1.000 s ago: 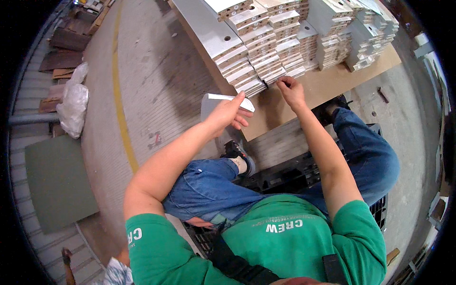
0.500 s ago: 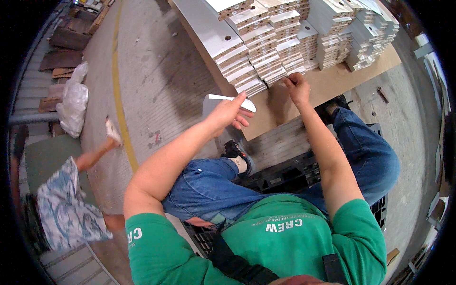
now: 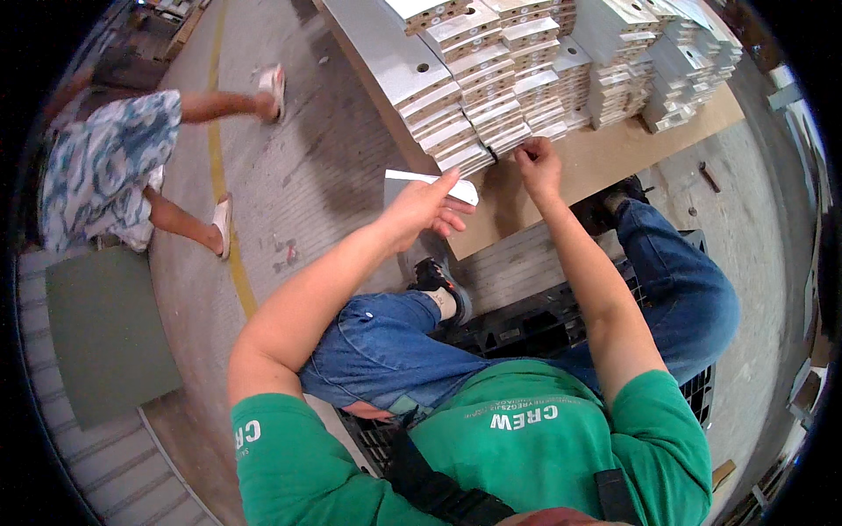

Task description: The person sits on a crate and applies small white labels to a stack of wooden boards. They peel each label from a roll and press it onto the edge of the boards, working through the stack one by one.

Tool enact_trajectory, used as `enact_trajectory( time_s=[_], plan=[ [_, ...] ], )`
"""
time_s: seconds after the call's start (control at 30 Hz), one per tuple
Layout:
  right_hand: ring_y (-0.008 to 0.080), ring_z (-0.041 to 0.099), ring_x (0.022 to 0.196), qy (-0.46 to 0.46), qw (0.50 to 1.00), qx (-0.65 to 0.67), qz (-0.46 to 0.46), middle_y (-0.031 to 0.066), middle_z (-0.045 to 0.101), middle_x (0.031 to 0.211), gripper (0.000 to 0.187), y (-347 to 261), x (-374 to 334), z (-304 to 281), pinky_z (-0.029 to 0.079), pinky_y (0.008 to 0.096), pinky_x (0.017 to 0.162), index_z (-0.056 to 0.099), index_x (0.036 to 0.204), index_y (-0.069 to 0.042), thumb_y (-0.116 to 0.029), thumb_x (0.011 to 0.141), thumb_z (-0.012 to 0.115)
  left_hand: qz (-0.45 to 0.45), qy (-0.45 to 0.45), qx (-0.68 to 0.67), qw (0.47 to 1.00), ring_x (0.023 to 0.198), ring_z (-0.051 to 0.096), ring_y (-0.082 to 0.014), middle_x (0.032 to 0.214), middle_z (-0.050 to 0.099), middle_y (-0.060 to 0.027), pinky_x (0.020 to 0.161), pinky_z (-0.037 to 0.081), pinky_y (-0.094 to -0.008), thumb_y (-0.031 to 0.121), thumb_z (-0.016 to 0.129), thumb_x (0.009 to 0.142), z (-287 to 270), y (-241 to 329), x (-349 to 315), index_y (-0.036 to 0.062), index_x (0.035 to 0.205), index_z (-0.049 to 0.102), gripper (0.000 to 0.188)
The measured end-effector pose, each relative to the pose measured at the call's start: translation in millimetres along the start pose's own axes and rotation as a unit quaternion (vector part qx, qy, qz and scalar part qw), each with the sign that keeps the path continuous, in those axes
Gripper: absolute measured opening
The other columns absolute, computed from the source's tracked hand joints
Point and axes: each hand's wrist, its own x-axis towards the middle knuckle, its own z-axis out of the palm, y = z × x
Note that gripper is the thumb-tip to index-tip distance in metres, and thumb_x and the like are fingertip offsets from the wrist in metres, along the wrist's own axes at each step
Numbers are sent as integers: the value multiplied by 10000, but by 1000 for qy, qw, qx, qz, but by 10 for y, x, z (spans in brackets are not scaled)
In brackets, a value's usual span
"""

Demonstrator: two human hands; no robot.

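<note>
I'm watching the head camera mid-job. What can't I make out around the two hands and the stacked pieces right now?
- Right hand: its fingertips, at the stacks of pale flat pieces, are hidden by its own back; grip unclear.
- Left hand: the thin white flat strip is partly covered by the thumb.
- Stacks: the tops are cut off by the picture's upper edge.
- Brown board under the stacks: far end bent and blurred at the fisheye rim.
</note>
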Motion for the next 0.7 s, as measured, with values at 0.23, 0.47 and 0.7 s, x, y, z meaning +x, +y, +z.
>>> enact_trajectory(
  time_s=[0.23, 0.47, 0.7],
  plan=[
    [303, 570, 691, 48, 944, -226, -235, 140, 574, 793, 213, 10, 58, -164, 465, 386, 614, 526, 853, -49, -173, 784, 685, 15, -31, -14, 999, 677, 614, -143, 950, 645, -135, 552, 487, -230, 470, 470, 912, 32, 41, -4, -22, 1085, 545, 528],
    [260, 607, 667, -174, 971, -153, -59, 140, 621, 790, 221, -754, -8, -388, 480, 365, 599, 608, 866, -30, -240, 808, 646, 20, -19, -24, 999, 672, 608, -134, 929, 648, -131, 548, 484, -232, 455, 452, 925, 16, 22, 3, -26, 1072, 551, 512],
    [180, 590, 631, -306, 938, -50, -153, 108, 620, 749, 127, -1611, -525, -247, 471, 306, 579, 658, 859, -27, -126, 779, 666, 45, 33, -7, 998, 657, 605, -148, 934, 643, -127, 524, 461, -233, 434, 440, 935, -6, 2, 37, -35, 1043, 570, 499]
  ],
)
